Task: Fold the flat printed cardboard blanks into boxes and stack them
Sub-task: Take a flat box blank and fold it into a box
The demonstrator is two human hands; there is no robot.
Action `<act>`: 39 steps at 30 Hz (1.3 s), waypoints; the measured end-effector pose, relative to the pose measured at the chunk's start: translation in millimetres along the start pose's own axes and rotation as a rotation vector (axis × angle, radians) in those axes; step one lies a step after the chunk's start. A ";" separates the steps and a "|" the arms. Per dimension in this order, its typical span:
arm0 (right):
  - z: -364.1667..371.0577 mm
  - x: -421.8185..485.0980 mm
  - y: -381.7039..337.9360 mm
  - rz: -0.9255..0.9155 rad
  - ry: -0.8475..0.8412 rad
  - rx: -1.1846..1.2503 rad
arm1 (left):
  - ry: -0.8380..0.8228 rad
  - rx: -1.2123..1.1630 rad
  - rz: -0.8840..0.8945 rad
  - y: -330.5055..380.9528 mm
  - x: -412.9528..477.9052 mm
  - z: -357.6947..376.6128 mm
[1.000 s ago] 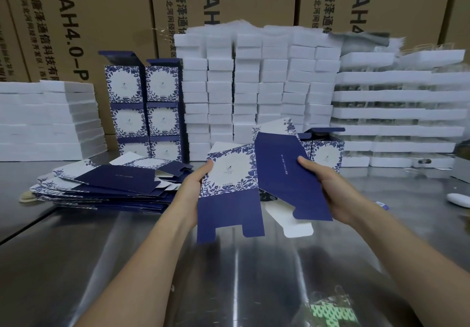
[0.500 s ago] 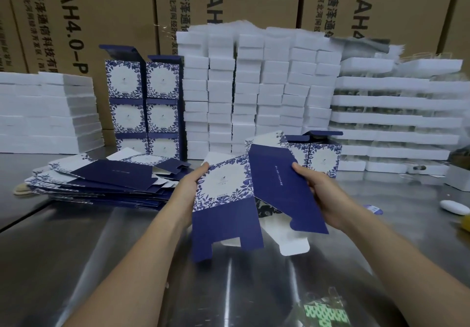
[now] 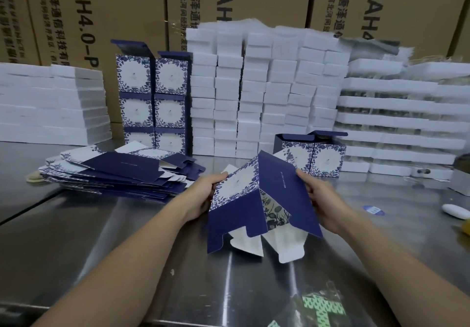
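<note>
Above the steel table I hold a navy and white floral cardboard blank (image 3: 256, 199), partly opened into a tube with its bottom flaps hanging down. My left hand (image 3: 203, 194) grips its left floral panel. My right hand (image 3: 320, 197) grips the plain navy panel on the right. A pile of flat blanks (image 3: 122, 171) lies to the left on the table. Folded boxes stand in a stack (image 3: 152, 100) at the back left. Two more folded boxes (image 3: 315, 156) stand just behind the blank, lids up.
White foam blocks (image 3: 264, 90) are stacked at the back centre, white trays (image 3: 396, 118) at the right and white slabs (image 3: 50, 103) at the left. Brown cartons (image 3: 101, 13) form the back wall. A white oval object (image 3: 456, 211) and blue sticker (image 3: 373, 209) lie right.
The blank has gone from nearly flat to an opened tube shape, its two panels now meeting at a sharp ridge. Both hands have shifted slightly lower and closer together.
</note>
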State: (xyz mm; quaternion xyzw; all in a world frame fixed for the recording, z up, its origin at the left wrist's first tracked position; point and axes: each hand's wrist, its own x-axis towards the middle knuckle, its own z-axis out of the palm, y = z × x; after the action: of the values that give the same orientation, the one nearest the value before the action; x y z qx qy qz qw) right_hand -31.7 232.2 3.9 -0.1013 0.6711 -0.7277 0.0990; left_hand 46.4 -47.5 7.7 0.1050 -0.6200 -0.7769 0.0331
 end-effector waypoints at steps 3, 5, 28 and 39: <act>-0.9 -1.8 4.1 0.036 0.005 -0.019 | 0.008 -0.007 -0.032 2.6 9.4 -2.0; 1.1 -3.6 5.4 0.067 0.003 -0.009 | 0.006 -0.045 -0.019 3.0 14.8 -8.7; 18.5 -12.0 -11.5 0.007 -0.078 0.016 | 0.047 0.083 0.199 32.3 9.0 -4.3; 21.4 -17.0 -17.2 0.018 -0.042 0.198 | 0.112 -0.045 0.163 35.6 25.7 -9.5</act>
State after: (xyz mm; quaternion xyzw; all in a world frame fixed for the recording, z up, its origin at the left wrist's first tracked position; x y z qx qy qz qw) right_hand -9.5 217.8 22.5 -0.1001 0.5944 -0.7874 0.1292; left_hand 20.4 -69.4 37.2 0.0969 -0.6060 -0.7783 0.1331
